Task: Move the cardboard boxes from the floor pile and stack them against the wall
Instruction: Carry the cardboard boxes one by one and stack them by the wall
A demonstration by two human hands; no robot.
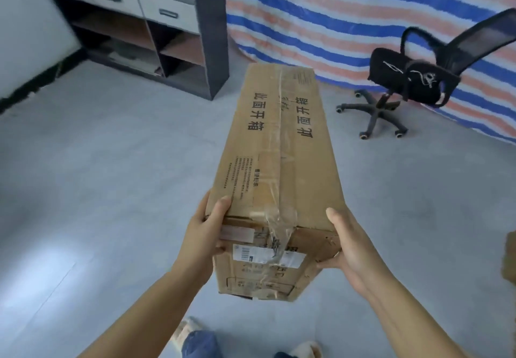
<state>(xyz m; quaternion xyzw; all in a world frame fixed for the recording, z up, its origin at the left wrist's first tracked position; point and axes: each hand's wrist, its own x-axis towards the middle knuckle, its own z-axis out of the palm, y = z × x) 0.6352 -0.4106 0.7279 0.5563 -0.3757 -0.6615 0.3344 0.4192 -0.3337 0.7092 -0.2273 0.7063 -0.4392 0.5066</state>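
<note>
1. Out in front of the person, up off the grey floor (111, 176), there's one long cardboard box (279, 148), held lengthwise so its far end points toward the office chair (413, 83) and the striped tarp (335, 16).
2. Grip: the left hand (203, 234) holds the near left corner of the box, thumb on top and fingers curled around the end face. The right hand (351, 246) holds the near right corner the same way, thumb along the top edge and fingers tucked underneath. So both hands are clamped on the box and it's fully carried, touching nothing else.
3. Progress, as I'd guess it: this box is mid-trip, picked up but not stacked yet. No stack shows along the wall (25, 22) left of the box, or anywhere by the shelf unit (156, 30) beyond it.
4. What's left: set this one down by a wall, then fetch the rest.
5. Hard to tell: the floor pile isn't really visible. There's a brown sliver (509, 257) cut off at the frame edge, right of the box, maybe another box, can't say. The underside of the box is hidden, and the small print on its labels is unreadable.
</note>
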